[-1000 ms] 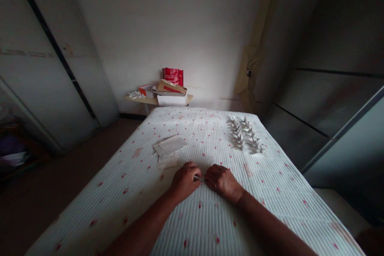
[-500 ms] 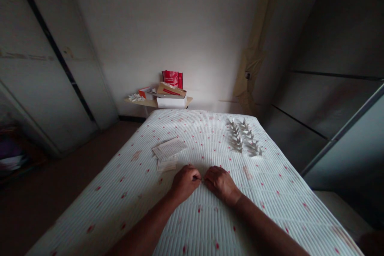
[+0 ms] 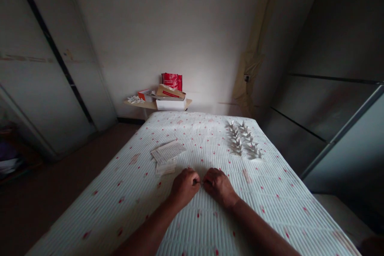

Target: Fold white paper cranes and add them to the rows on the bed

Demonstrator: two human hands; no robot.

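Note:
Close together over the spotted white bedspread (image 3: pixel 198 224) are my two hands, fingers curled in. My left hand (image 3: pixel 186 184) is closed in a pinch, and my right hand (image 3: pixel 217 184) is closed just to its right. Something tiny shows between the fingertips, too small to name. Printed paper sheets (image 3: pixel 168 152) lie beyond my left hand, overlapping a smaller piece of paper (image 3: pixel 166 167). Past my right hand stand several folded paper figures (image 3: pixel 237 142) in two rows.
Behind the bed's far edge, a small table (image 3: pixel 150 105) bears a white box (image 3: pixel 171 105), a red bag (image 3: pixel 170 81) and a pile of small white pieces (image 3: pixel 135 99). Cabinets stand at both sides.
The view has tilted slightly, so the scene sits a little lower. Both hands stay closed and close together, with hardly any movement of the fingers.

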